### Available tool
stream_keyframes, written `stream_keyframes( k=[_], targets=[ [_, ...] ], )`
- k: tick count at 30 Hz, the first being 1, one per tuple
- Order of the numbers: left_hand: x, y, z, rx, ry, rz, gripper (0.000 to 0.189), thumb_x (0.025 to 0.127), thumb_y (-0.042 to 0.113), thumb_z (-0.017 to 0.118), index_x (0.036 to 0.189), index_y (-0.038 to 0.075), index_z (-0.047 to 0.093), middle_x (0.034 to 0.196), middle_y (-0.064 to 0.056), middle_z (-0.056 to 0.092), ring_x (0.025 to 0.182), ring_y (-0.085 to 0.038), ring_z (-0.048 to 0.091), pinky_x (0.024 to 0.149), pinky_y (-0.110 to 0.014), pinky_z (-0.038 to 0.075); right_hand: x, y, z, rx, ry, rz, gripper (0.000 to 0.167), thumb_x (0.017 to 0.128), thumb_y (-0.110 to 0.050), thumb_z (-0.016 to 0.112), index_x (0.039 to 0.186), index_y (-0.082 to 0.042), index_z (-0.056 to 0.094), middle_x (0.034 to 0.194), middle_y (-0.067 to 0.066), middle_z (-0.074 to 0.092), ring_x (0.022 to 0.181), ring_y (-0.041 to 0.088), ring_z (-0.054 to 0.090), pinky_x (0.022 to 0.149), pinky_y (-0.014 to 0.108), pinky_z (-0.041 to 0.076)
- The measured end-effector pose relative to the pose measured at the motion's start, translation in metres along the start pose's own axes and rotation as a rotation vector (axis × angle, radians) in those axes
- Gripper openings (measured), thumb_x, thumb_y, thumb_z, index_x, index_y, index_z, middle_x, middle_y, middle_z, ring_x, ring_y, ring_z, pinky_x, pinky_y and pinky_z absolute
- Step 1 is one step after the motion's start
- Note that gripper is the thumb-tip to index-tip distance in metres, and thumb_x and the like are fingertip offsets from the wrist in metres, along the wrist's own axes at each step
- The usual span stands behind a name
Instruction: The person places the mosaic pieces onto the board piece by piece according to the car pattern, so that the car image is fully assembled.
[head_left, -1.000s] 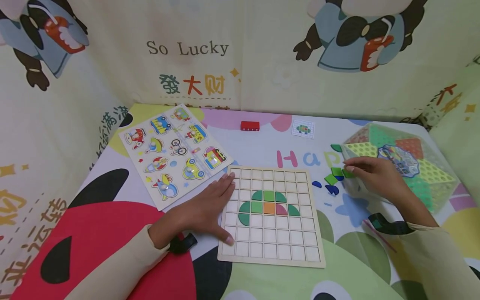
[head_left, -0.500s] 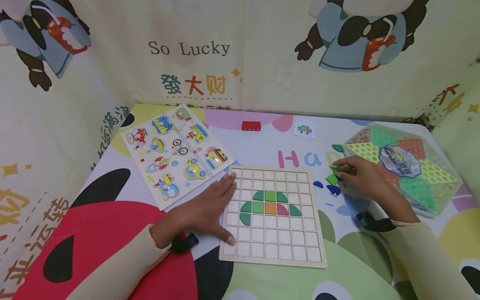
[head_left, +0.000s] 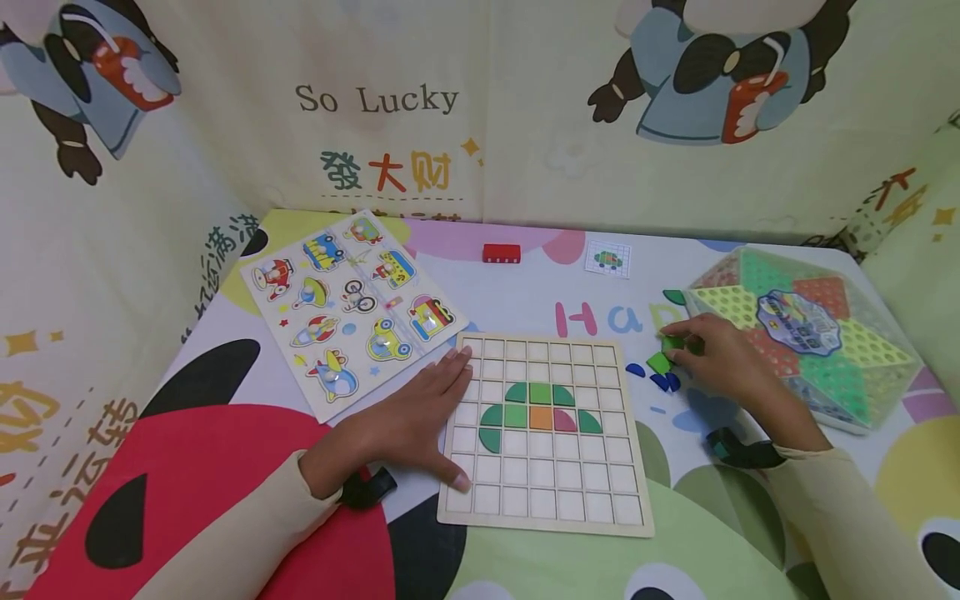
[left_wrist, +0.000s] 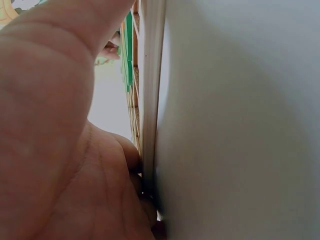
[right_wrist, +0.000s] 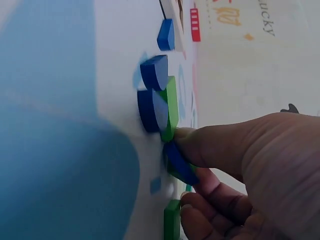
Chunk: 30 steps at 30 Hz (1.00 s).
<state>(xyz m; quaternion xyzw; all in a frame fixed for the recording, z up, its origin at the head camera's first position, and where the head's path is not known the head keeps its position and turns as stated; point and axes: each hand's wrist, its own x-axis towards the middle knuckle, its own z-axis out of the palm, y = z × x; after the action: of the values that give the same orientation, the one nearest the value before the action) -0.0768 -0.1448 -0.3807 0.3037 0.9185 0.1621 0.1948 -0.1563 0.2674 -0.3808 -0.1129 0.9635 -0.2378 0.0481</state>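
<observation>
In the head view, my left hand [head_left: 408, 421] lies with fingers spread along the left edge of a wooden grid board [head_left: 540, 517], thumb on its lower left. Green, orange and pink pieces sit in the board's middle cells. To the board's right, my right hand [head_left: 720, 354] reaches among loose pieces. The right wrist view shows its thumb and forefinger pinching a blue rounded piece [right_wrist: 180, 164], tilted, with green just behind it. Close by lie a green square [head_left: 659, 362] and several blue pieces [right_wrist: 154, 71]. Another green piece [right_wrist: 172, 220] is beside the curled fingers.
A clear lidded box [head_left: 798, 333] of colored pieces stands right, behind the right hand. A picture puzzle board [head_left: 348, 312] lies left, close to the grid board. A red block [head_left: 501, 253] and a small pattern card [head_left: 607, 259] lie at the back.
My right hand has shifted left among the loose pieces, and the green square and blue pieces near its fingers have been nudged. My left hand stays on the board.
</observation>
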Motion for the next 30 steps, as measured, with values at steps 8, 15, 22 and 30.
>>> stream_keyframes(
  k=[8,15,22,30],
  targets=[
    [0.001,0.0,0.001,0.015,0.002,0.004,0.132,0.06,0.065,0.081,0.156,0.004,0.012,0.163,-0.008,-0.001,0.148,-0.024,-0.005,0.117,-0.043,0.009,-0.004,-0.002,0.004,0.004,0.036,-0.045,0.019,0.09,-0.004,0.067,0.108,-0.001,0.071,0.103,0.02,0.063,0.091,0.032,0.056,0.074,0.048,0.045],
    [0.001,-0.001,0.002,0.022,0.001,0.0,0.133,0.06,0.065,0.08,0.156,0.004,0.012,0.163,-0.008,-0.001,0.148,-0.024,-0.006,0.117,-0.043,0.008,-0.008,-0.005,0.003,0.045,0.119,0.009,0.023,0.093,-0.011,0.066,0.115,-0.003,0.068,0.105,0.02,0.065,0.09,0.033,0.061,0.063,0.037,0.048],
    [0.0,0.0,0.001,0.019,0.003,0.003,0.132,0.06,0.065,0.08,0.156,0.004,0.012,0.163,-0.008,0.0,0.148,-0.024,-0.005,0.117,-0.043,0.009,-0.009,-0.013,0.0,0.09,0.238,0.059,0.025,0.091,-0.014,0.069,0.113,-0.003,0.067,0.096,0.019,0.069,0.08,0.032,0.065,0.055,0.026,0.047],
    [-0.001,0.0,0.0,0.013,0.004,0.004,0.132,0.06,0.065,0.081,0.156,0.004,0.013,0.163,-0.008,0.0,0.148,-0.024,-0.005,0.117,-0.043,0.009,-0.012,-0.017,0.005,0.123,0.134,-0.093,0.029,0.092,0.0,0.064,0.121,0.001,0.066,0.105,0.02,0.066,0.081,0.033,0.066,0.056,0.023,0.05]
  ],
)
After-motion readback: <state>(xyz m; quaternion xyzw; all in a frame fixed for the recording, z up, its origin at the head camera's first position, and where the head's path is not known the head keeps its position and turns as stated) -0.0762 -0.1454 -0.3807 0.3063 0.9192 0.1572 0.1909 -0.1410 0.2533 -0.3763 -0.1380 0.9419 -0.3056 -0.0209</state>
